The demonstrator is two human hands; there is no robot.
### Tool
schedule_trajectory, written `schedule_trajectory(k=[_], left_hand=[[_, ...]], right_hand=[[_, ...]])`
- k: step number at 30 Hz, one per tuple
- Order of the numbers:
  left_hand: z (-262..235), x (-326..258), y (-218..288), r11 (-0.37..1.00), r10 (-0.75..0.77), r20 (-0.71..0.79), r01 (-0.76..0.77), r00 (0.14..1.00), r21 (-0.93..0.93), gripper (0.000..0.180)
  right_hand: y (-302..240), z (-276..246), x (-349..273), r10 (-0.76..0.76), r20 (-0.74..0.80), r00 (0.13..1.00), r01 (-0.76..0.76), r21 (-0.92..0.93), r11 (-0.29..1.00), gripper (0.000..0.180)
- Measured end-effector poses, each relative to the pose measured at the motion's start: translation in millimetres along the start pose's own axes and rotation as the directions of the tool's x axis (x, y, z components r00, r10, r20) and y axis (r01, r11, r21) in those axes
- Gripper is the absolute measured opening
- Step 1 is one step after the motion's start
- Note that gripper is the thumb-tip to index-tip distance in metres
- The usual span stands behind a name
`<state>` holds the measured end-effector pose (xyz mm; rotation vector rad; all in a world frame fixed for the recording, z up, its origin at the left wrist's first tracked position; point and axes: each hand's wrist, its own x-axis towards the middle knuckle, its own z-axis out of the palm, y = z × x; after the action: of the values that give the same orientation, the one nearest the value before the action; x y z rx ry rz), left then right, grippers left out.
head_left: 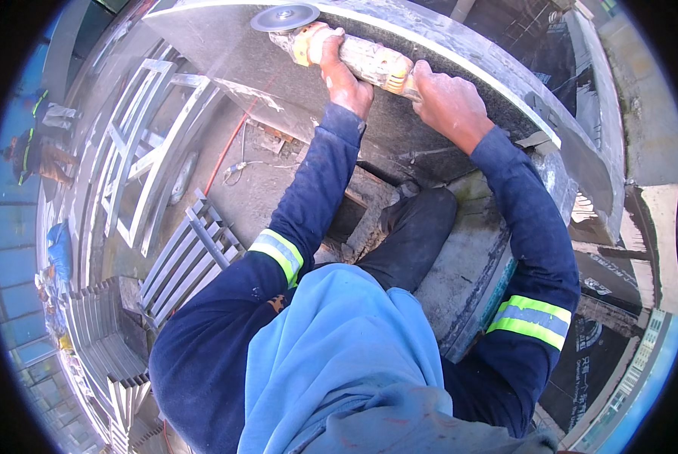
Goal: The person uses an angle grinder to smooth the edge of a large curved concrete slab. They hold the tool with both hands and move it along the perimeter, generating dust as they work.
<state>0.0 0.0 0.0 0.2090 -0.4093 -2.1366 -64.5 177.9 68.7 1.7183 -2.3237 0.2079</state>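
Observation:
An angle grinder [369, 62], orange and dusted with pale grime, lies across both my hands at the top of the head view. Its round grey disc [284, 17] sits at the left end, over the pale upper edge of a large grey slab [218, 45]. My left hand [346, 82] is wrapped round the grinder's body close behind its head. Around the rear end of the tool my right hand [451, 104] is closed. Whether the disc touches the slab or spins, I cannot tell.
White metal frames [138, 151] and grey metal bars [191, 253] lie at the left, with stacked metal sections [108, 325] nearer. A red cable [229, 155] crosses the ground. Another person [40, 155] is far left. Dark panels [592, 363] stand at the right.

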Motion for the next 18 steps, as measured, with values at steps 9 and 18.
schedule_trajectory(k=[9,18], left_hand=[[15.0,-18.3,-11.2,0.998,0.002,-0.069,-0.006,0.998,-0.061,0.043],[4.3,-6.8,-6.2,1.0,0.012,-0.015,-0.012,1.0,-0.011,0.052]], right_hand=[[9.9,-7.2,-12.7,-0.023,0.006,1.0,0.024,-0.027,0.999,0.036],[8.1,2.6,-5.3,-0.026,-0.014,1.0,0.026,0.009,1.0,0.035]])
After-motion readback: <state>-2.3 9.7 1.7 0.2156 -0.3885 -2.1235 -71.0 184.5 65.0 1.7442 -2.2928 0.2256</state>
